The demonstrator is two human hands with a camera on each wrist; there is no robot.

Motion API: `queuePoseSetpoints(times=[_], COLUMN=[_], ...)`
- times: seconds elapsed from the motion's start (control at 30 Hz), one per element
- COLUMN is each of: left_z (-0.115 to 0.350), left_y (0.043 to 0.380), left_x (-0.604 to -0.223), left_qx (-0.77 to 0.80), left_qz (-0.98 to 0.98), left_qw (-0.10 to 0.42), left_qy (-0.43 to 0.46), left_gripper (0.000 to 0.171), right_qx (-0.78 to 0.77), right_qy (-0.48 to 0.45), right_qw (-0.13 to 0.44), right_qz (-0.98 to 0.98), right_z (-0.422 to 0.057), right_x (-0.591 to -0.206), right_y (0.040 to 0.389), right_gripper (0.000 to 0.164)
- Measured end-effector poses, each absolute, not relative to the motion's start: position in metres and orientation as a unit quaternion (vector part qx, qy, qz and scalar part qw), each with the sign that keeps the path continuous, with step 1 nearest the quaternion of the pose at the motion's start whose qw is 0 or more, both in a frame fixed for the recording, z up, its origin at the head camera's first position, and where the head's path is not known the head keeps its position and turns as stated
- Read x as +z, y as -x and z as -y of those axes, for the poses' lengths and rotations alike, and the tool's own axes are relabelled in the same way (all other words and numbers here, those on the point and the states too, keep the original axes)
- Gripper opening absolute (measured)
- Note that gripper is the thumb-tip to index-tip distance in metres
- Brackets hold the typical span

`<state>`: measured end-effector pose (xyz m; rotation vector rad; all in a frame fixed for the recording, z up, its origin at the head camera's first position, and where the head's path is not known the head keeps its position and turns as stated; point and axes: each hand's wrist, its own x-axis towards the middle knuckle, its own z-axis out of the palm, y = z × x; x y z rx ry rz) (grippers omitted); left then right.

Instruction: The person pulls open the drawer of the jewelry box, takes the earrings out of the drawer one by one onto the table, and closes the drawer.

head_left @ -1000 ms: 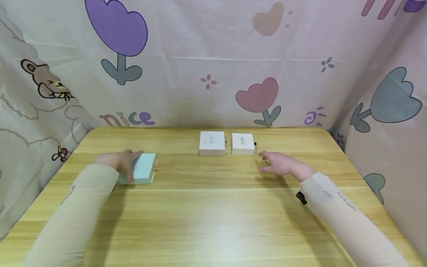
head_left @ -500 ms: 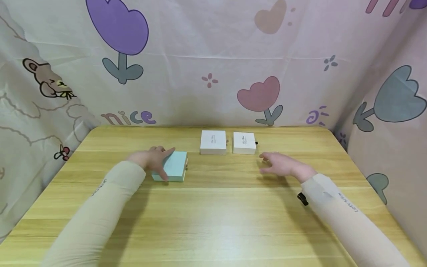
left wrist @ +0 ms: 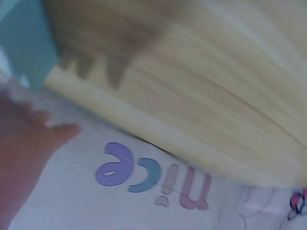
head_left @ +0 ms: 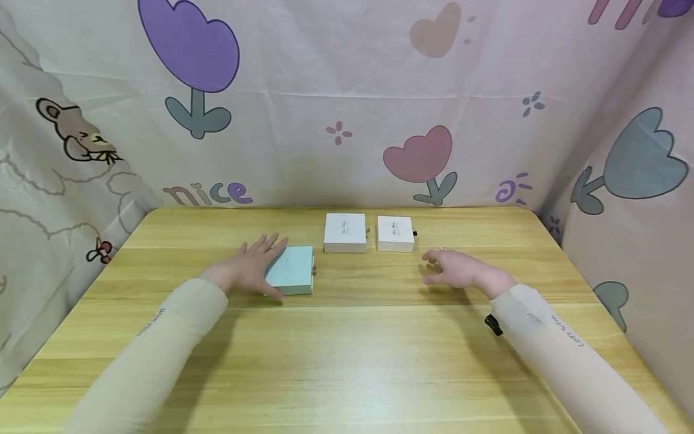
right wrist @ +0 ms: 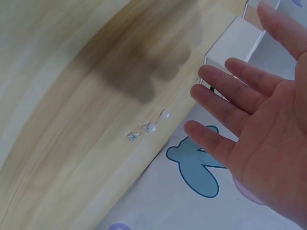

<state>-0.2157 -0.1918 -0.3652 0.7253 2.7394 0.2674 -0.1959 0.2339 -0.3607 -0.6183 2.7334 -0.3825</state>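
A pale blue box (head_left: 295,265) with a small tab on its right side lies flat on the table, left of the middle. My left hand (head_left: 246,268) is spread at its left edge, thumb near the front corner and fingers straight toward the back. In the left wrist view the box (left wrist: 31,43) shows apart from the blurred left hand (left wrist: 21,153). My right hand (head_left: 458,268) hovers over the table with nothing in it, its fingers loosely bent. Under it, small star-and-pearl jewellery pieces (right wrist: 147,128), like earrings, lie on the wood in the right wrist view.
Two white boxes stand at the back of the table: a larger one (head_left: 345,233) and a smaller one (head_left: 395,234) with a black tab. A printed curtain (head_left: 303,102) hangs right behind the table (head_left: 347,361) and along both sides.
My left hand has slid the blue box rightward across the table, then spread its fingers from the hold. The right hand has stayed almost in place.
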Motion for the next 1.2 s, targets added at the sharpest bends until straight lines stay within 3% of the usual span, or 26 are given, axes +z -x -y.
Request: queuePoseSetpoints(times=[0.13,0.23,0.77,1.2], left_z=[0.206,0.212,0.181,0.146], left_y=[0.211,0.208,0.2,0.197], left_x=[-0.376,-0.386,-0.397,-0.398], left_qx=[0.042,0.013,0.019,0.01], left_qz=[-0.956,-0.954,-0.953,-0.95], left_qw=[0.079,0.059,0.047,0.075], left_qy=[-0.278,-0.292,-0.298,-0.304], left_gripper=[0.105,0.096,0.09,0.094], right_qx=[-0.133,-0.134,-0.133,-0.133], right_qy=[0.217,0.221,0.224,0.229], right_qw=[0.156,0.156,0.162,0.163], right_qz=[-0.955,-0.953,-0.952,-0.951], right_z=[-0.233,-0.232,-0.228,-0.222], right_x=[-0.36,-0.359,-0.362,-0.363], right_y=[0.195,0.194,0.196,0.196], right_gripper=[0.061,0.06,0.058,0.058])
